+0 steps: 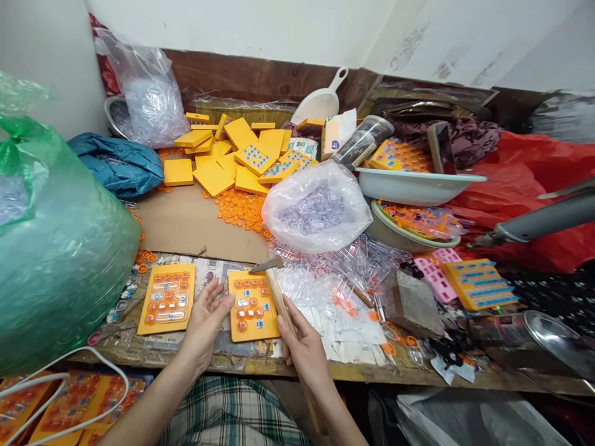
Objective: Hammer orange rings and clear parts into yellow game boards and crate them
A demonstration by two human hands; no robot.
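My right hand (303, 345) is closed round the wooden handle of a small hammer (274, 286), whose metal head points left over the top edge of a yellow plastic tray (252, 308) holding orange and clear pieces. My left hand (207, 319) lies open, palm up, between that tray and a second yellow tray (168, 298) to its left, with the fingertips touching the first tray's left edge.
A heap of yellow trays (232, 155) and loose orange rings (239, 210) lies at the back. A clear bag of clear parts (316, 214) sits mid-table, with stacked bowls (418, 186) to its right, a large green bag (56, 248) on the left and a grey block (411, 303) nearby.
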